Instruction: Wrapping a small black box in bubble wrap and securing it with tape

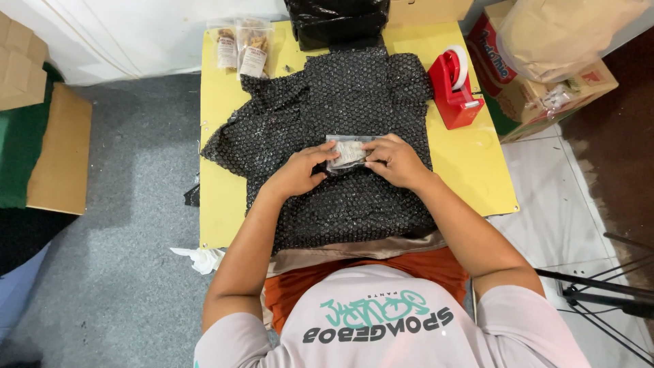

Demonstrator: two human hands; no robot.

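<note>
Left hand: we see the left hand (296, 172) resting on the black bubble wrap (340, 143), fingers curled, thumb and fingertips pinching the left edge of a small clear packet (347, 152).
Right hand: the right hand (395, 160) mirrors it, fingers bent and closed on the right edge of the same packet, thumb pressing on top.
Packet: it lies flat between our two hands, touching both, on the middle of the wrap; it is see-through with a pale label, and we cannot tell what is inside.
Bubble wrap: a wide dark sheet spread beneath both hands, reaching away from them to the far edge and hanging over the near edge toward the body.
Table: the yellow table (470, 170) carries the sheet, with bare strips left of the left hand and right of the right hand.
Tape dispenser: a red tape dispenser (455, 88) stands beyond the right hand and to its right, just beside the wrap's edge.
Snack bags: two clear snack bags (242, 46) with brown contents stand well beyond the left hand, at the far left corner.
Black bag: a glossy black plastic bag (337, 20) sits at the far edge, straight ahead of both hands.
Boxes: a cardboard box (545, 82) with a brown paper bag (565, 34) on it stands off the table, well to the right of the right hand.
Floor: a crumpled white tissue (201, 259) lies near the left elbow, by the table's corner.
</note>
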